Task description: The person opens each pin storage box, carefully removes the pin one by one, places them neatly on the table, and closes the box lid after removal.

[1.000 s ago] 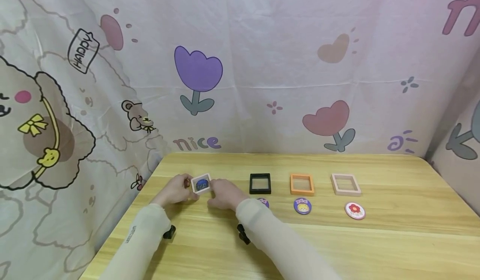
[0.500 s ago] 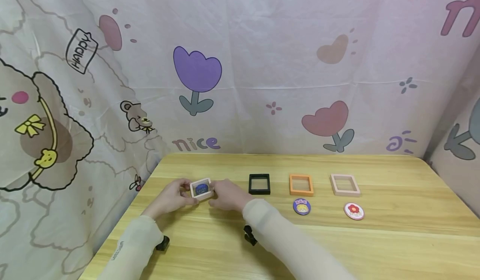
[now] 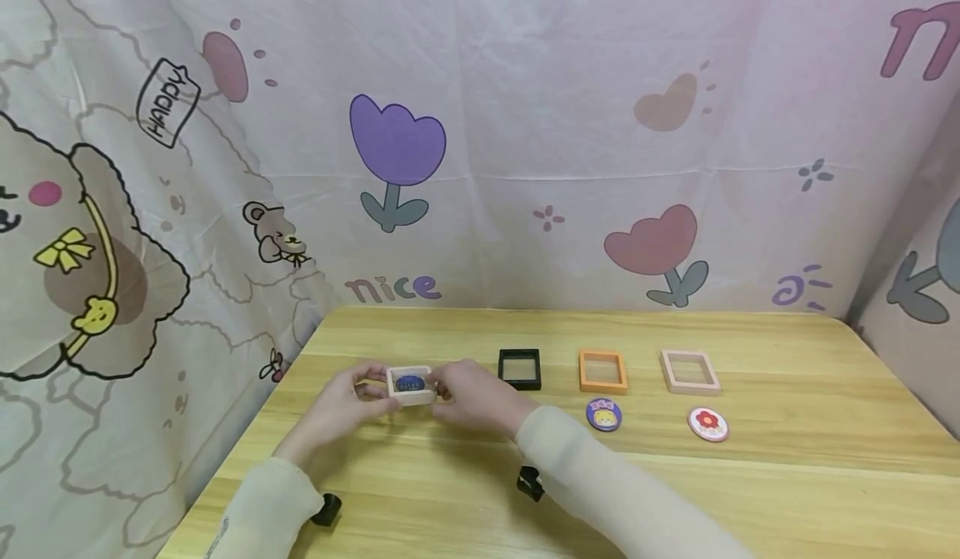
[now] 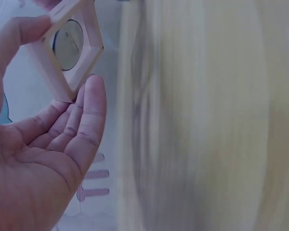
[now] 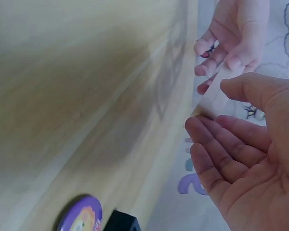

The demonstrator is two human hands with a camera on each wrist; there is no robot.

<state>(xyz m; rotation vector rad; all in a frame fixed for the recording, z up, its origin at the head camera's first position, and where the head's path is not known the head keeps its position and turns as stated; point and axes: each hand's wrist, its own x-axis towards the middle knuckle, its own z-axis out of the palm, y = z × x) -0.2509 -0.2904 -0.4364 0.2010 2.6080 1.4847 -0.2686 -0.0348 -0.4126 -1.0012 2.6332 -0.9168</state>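
Observation:
Between both hands a small pale square display frame (image 3: 411, 401) is held up over the table's left part, tilted. A dark blue round badge (image 3: 409, 383) shows within it. My left hand (image 3: 341, 401) pinches the left side, thumb on one edge; in the left wrist view the badge's plain back (image 4: 68, 44) shows through the frame. My right hand (image 3: 480, 396) holds the right side with thumb and fingers, as the right wrist view shows at the frame's edge (image 5: 216, 96).
Black (image 3: 519, 369), orange (image 3: 602, 372) and pale pink (image 3: 690, 372) frames stand in a row to the right. Below them lie a purple bear badge (image 3: 603, 415) and a red-flower badge (image 3: 708, 424). Printed cloth (image 3: 525, 126) hangs behind the wooden table (image 3: 810, 426).
The held frame has tipped and shifted slightly right, with both hands still on it. The right forearm moved right, covering a purple badge that showed below the black frame earlier.

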